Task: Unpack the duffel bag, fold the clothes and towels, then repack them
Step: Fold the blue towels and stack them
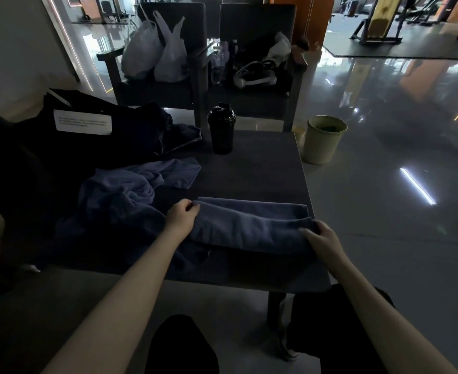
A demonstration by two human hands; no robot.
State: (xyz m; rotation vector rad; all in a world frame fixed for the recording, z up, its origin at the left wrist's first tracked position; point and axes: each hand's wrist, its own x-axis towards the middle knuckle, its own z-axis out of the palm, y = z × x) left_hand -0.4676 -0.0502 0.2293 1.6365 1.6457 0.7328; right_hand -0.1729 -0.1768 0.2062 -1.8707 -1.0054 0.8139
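A blue towel (249,225) lies folded into a long strip near the front edge of the dark table (263,168). My left hand (182,214) pinches its left end, and my right hand (322,236) grips its right end. To the left lies a crumpled blue towel (130,190), partly under my left forearm. The black duffel bag (60,141) with a white label sits at the table's far left, with dark clothes (173,130) spilling out of it.
A black shaker bottle (221,128) stands at the table's far side. A pale bin (323,139) sits on the floor past the right edge. Two chairs behind hold white plastic bags (157,52) and other items. Shiny floor lies to the right.
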